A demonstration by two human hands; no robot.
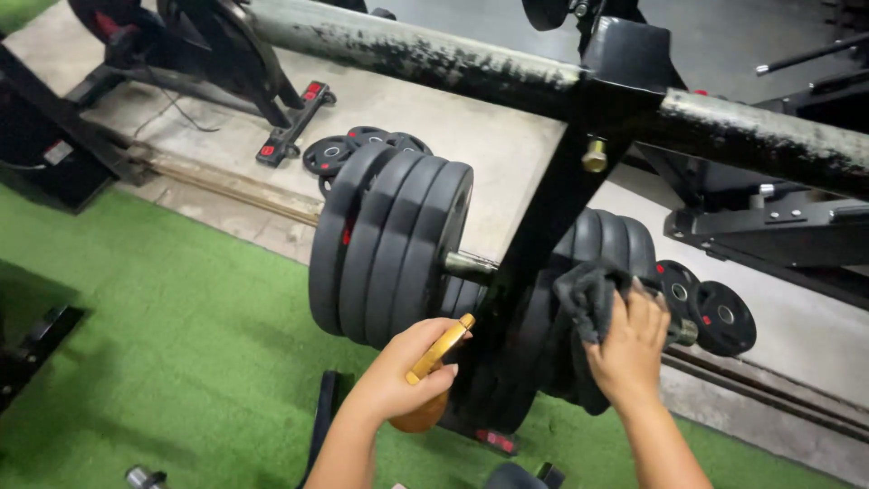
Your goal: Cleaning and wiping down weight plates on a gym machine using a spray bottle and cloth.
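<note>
Your right hand (626, 349) pressed a dark grey cloth (588, 294) on the round black weights (602, 244); your left hand (407, 371) gripped an amber spray bottle (434, 355), fingers closed, nozzle forward.

Loose black weight plates (362, 145) lie on concrete floor (489, 145) behind rack. Exercise bike base (294, 127) stands upper left. Green turf (163, 344) covers near ground. Worn grey crossbar (407, 50) spans top.

Three big black plates (389, 246) are sitting together on the near peg. Two hands are showing: the left (405, 369) gripping one amber bottle (436, 362), the right (629, 344) pressing one dark cloth (587, 292).
</note>
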